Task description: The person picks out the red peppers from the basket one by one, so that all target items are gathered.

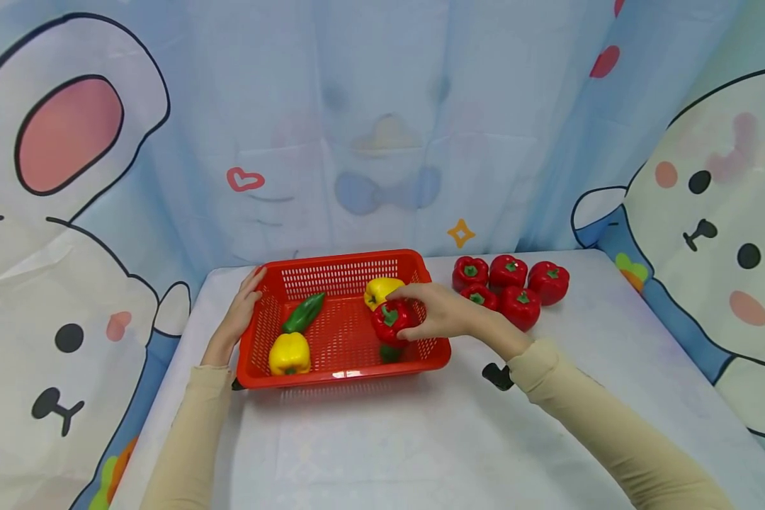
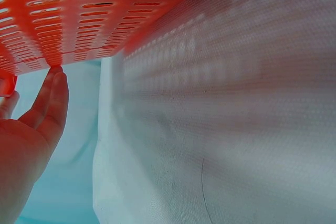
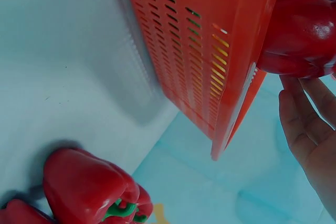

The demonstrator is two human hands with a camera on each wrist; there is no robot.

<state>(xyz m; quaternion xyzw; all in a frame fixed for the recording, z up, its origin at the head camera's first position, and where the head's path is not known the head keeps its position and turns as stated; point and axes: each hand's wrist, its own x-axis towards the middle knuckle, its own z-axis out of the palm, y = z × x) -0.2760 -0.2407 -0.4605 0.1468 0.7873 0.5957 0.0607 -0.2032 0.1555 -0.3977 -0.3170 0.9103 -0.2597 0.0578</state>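
A red plastic basket stands on the table. My left hand touches its left rim from outside, and in the left wrist view the straight fingers meet the slotted wall. Over the basket's right part, my right hand holds a red bell pepper between thumb and fingers. In the right wrist view this pepper is above the rim. Inside the basket lie a yellow bell pepper at front left, a long green pepper, another yellow bell pepper, and a dark green thing, mostly hidden.
Several red bell peppers stand in a group on the white-covered table, right of the basket. A small black shape shows near my right sleeve. Behind the table hangs a blue cartoon curtain.
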